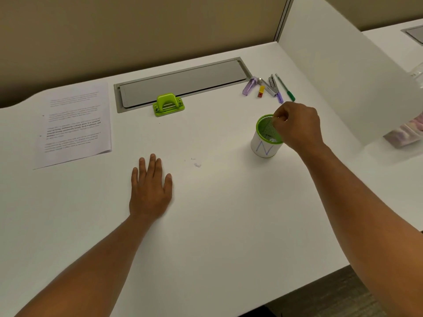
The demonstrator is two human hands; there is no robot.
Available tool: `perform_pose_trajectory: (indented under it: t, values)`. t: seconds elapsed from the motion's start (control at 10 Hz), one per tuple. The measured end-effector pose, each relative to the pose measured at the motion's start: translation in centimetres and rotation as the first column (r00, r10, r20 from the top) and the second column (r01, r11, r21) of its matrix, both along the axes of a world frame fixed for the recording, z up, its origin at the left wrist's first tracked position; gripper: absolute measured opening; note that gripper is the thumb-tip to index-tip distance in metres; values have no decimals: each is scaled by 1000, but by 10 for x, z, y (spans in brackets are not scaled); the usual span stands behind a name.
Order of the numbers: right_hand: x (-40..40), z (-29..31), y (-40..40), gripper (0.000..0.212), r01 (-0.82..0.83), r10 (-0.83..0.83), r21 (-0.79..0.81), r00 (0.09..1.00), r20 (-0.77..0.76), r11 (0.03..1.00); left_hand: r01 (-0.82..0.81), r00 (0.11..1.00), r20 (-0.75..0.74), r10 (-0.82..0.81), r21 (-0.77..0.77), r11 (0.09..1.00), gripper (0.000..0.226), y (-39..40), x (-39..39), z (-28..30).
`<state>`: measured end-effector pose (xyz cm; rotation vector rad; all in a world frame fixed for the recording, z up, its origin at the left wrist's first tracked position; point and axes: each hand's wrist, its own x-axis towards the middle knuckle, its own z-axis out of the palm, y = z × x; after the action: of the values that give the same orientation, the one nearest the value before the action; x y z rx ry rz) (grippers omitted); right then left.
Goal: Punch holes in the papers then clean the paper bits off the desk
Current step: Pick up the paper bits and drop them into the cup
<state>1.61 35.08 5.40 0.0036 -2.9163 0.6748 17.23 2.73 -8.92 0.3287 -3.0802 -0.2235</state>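
A stack of printed papers (74,124) lies at the left of the white desk (217,225), with two punched holes on its left margin. The green hole punch (168,104) stands behind the middle of the desk. A few small paper bits (196,164) lie on the desk right of my left hand (150,191), which rests flat with fingers spread. My right hand (297,124) hovers over the green-rimmed mesh cup (265,139) marked with an N, fingertips pinched together above its opening. Whether bits are between the fingers I cannot tell.
A grey cable tray cover (183,82) is set into the back of the desk. A stapler, a purple item, a small yellow-red piece and pens (270,86) lie at the back right. A white divider panel (343,76) stands to the right.
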Motion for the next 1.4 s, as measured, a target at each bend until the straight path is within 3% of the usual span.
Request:
perform_pose_trajectory:
  t: [0.6,0.8,0.9,1.0,1.1,1.3,1.4]
  values:
    - [-2,-11,-4,31,-49,20,185,988,155,981,-5,1000,20,4,24,1000,64,0,0,2]
    - [10,0,-34,26,-128,136,71,982,-129,989,-5,1000,23,4,19,1000,65,0,0,2]
    - [19,-11,-72,22,-320,307,-49,936,-173,946,-9,1000,25,9,15,1000,64,-1,0,0]
    - [28,-29,-110,23,-459,447,-82,885,-128,885,-10,1000,18,10,15,1000,64,0,0,1]
    - [30,-58,-162,33,-585,587,-53,808,46,809,-6,1000,7,6,13,1000,62,0,-1,1]
    - [6,-87,-235,46,-699,682,128,715,155,703,-11,1000,8,11,0,1000,61,-1,-2,-1]
    - [-14,-96,-259,56,-703,658,198,710,250,683,-16,1000,13,15,16,1000,61,-1,-3,0]
